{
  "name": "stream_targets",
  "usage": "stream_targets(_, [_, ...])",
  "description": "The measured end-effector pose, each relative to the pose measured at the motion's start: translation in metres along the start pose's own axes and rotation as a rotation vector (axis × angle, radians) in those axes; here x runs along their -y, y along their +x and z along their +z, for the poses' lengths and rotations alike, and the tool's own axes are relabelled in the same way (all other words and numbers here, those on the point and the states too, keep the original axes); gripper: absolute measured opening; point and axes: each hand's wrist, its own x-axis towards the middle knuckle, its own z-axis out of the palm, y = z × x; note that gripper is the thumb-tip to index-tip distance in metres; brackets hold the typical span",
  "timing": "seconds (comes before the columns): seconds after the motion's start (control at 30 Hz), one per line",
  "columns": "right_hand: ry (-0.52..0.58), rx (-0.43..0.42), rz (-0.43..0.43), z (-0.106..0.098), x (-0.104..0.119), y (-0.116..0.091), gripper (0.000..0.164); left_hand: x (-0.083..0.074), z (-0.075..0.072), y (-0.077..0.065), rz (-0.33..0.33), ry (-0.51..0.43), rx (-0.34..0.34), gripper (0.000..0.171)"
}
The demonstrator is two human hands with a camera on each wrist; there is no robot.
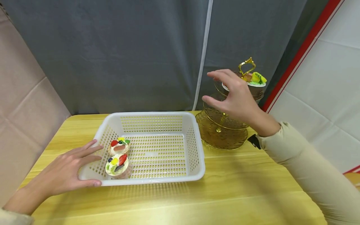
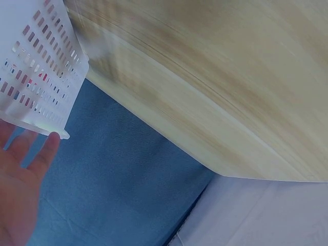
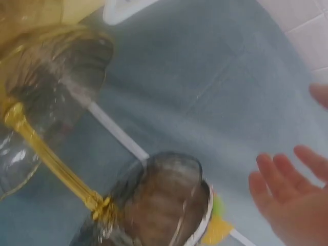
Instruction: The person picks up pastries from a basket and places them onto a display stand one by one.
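My left hand point(image 1: 64, 170) rests at the near left corner of a white plastic basket point(image 1: 152, 180), fingers spread and straight along its rim. Inside the basket, at the left, sit two fruit-topped dessert cups: one farther back point(image 1: 119, 148) and one nearer point(image 1: 117, 165). My right hand point(image 1: 234, 95) is raised in front of a tiered stand point(image 1: 222, 137), thumb and fingers apart with nothing between them. On the stand's top tier is a kiwi-topped dessert cup point(image 1: 257, 79); my right hand partly hides that tier. The right wrist view shows the hand apart from the cup.
The stand has amber, gold-rimmed plates and a gold ring handle point(image 1: 247, 66) on top. It stands just right of the basket on a wooden table point(image 1: 225, 187). A grey curtain point(image 1: 135, 56) hangs behind, with light panels point(image 1: 323, 78) at the sides.
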Motion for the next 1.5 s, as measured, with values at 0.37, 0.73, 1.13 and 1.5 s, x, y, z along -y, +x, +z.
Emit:
stream_targets(0.37, [0.130,0.320,-0.064,0.034,0.005,0.004,0.070,-0.001,0.000,-0.001,-0.009,0.001,0.001,0.071])
stream_targets(0.73, [0.248,0.477,-0.090,0.075,0.017,0.006,0.073,-0.003,-0.003,-0.001,-0.017,-0.014,0.020,0.070])
stream_targets(1.13, [0.329,0.609,-0.107,0.107,0.035,0.008,0.080,-0.005,-0.003,0.002,-0.013,-0.014,0.016,0.071])
stream_targets(1.5, [0.419,0.790,-0.079,0.137,0.048,0.008,0.085,-0.004,-0.002,0.002,-0.014,-0.007,0.012,0.072])
